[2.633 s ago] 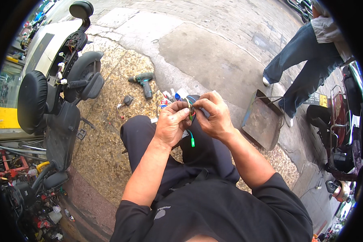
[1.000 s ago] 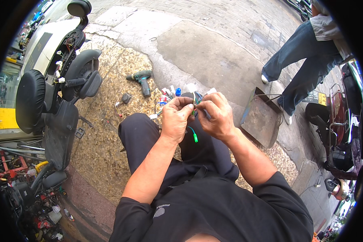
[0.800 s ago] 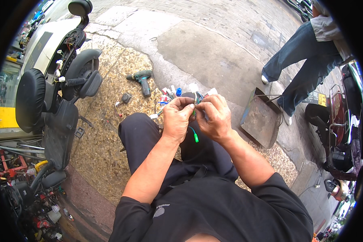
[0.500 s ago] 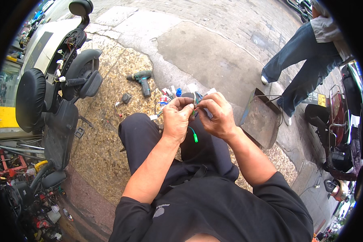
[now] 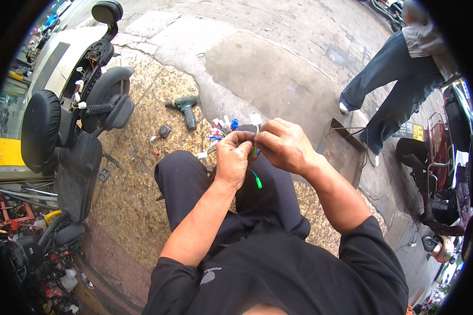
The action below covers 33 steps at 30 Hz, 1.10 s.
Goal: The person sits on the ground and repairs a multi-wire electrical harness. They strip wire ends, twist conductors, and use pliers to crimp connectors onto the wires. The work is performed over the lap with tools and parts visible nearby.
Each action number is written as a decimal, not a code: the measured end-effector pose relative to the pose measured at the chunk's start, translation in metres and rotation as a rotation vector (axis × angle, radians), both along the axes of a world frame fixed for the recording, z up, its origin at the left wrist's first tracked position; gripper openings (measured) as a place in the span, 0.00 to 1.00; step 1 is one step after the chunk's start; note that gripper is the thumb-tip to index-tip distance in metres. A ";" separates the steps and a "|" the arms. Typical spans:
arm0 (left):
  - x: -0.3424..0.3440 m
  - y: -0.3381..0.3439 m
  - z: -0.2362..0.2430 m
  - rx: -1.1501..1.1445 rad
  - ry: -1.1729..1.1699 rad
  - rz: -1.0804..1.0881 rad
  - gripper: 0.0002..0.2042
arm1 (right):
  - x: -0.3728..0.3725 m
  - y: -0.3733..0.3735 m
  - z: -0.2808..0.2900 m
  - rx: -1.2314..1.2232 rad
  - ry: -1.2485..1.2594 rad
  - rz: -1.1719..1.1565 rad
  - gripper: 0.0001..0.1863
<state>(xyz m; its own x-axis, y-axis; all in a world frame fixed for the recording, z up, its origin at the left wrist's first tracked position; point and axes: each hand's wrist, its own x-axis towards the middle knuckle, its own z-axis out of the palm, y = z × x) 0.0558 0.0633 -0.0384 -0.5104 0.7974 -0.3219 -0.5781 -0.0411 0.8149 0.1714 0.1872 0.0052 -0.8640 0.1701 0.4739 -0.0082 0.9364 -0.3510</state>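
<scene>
My left hand (image 5: 233, 162) pinches wiring between thumb and forefinger above my knees. My right hand (image 5: 285, 145) grips at the same spot, its fingertips meeting the left's; the exact piece between them is largely hidden. A bundle of wires with white, red and blue connectors (image 5: 235, 124) lies just beyond my fingers, and a green connector (image 5: 258, 182) dangles on a wire below them. Farther forward on the pebbled ground are a cordless drill (image 5: 187, 112) and a small black part (image 5: 164, 132) with short wires.
A partly disassembled scooter (image 5: 73, 157) stands at left beside scattered tools and parts (image 5: 42, 273). A metal tray (image 5: 349, 149) lies right of me. Another person's legs (image 5: 383, 84) stand beyond it. Parked vehicles (image 5: 436, 184) line the right edge.
My right hand has shifted slightly up and to the right, its forearm swinging rightward. Both hands stay together at the wiring; the green connector has swung a little.
</scene>
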 end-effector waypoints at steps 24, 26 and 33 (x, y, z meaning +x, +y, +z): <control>-0.014 -0.008 -0.006 0.093 -0.388 -0.112 0.10 | -0.009 -0.027 -0.018 -0.178 0.088 -0.238 0.07; -0.014 -0.012 -0.013 0.098 -0.335 -0.110 0.10 | -0.011 -0.032 -0.023 -0.173 0.119 -0.277 0.08; -0.012 -0.003 -0.014 0.168 -0.171 -0.019 0.10 | -0.021 -0.041 -0.037 -0.268 0.226 -0.360 0.08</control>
